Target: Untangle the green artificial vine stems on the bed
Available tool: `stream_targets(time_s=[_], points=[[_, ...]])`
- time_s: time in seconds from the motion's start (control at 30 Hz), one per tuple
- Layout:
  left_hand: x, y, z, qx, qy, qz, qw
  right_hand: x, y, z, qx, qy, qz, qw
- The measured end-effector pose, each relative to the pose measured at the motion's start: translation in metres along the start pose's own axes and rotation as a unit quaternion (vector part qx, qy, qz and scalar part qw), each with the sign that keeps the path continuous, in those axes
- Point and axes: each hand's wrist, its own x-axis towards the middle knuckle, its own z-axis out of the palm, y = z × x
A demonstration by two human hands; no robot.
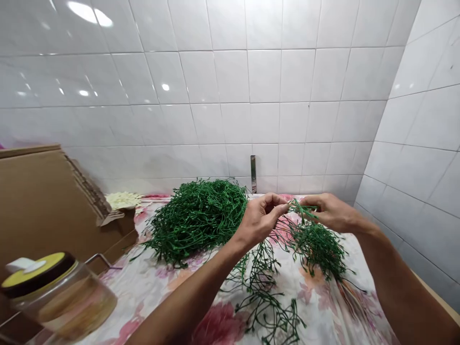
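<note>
Between my hands, above the table, is a small bunch of thin green stems with tiny bud-like tips. The thumb and fingers of my left hand pinch its left end. My right hand is closed around the right end. Just below lies a smaller heap of green stems, with pale brownish stalks trailing toward the front right. Loose green stems are scattered under my left forearm. To the left of my left hand sits a large pile of green stems.
A flowered cloth covers the table. On the left stand a cardboard box and a clear jar with a yellow-and-black lid. Pale pieces lie behind the box. A metal strip rises against the tiled wall.
</note>
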Motion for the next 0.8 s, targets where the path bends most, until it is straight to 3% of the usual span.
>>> stream_targets(time_s=[0.1,0.2,0.27,0.37,0.57,0.8], points=[[-0.001,-0.001,-0.002,0.079,0.034,0.046,0.995,-0.006,0.002,-0.008,0.014,0.137,0.064,0.988],[-0.004,0.002,-0.001,0.137,0.053,0.100,0.984,-0.014,-0.009,-0.012,0.073,0.237,0.062,0.967],[-0.005,0.004,0.001,0.157,0.053,0.121,0.979,-0.018,-0.021,-0.009,0.123,0.208,0.021,0.970],[-0.006,0.006,0.002,0.165,0.048,0.138,0.975,-0.020,-0.037,-0.002,0.107,0.151,-0.018,0.983],[-0.007,0.006,0.002,0.164,0.031,0.148,0.975,-0.016,-0.043,0.005,-0.008,0.132,-0.044,0.990],[-0.008,0.007,0.001,0.213,0.037,0.164,0.963,-0.014,-0.044,0.006,-0.024,0.125,-0.026,0.991]])
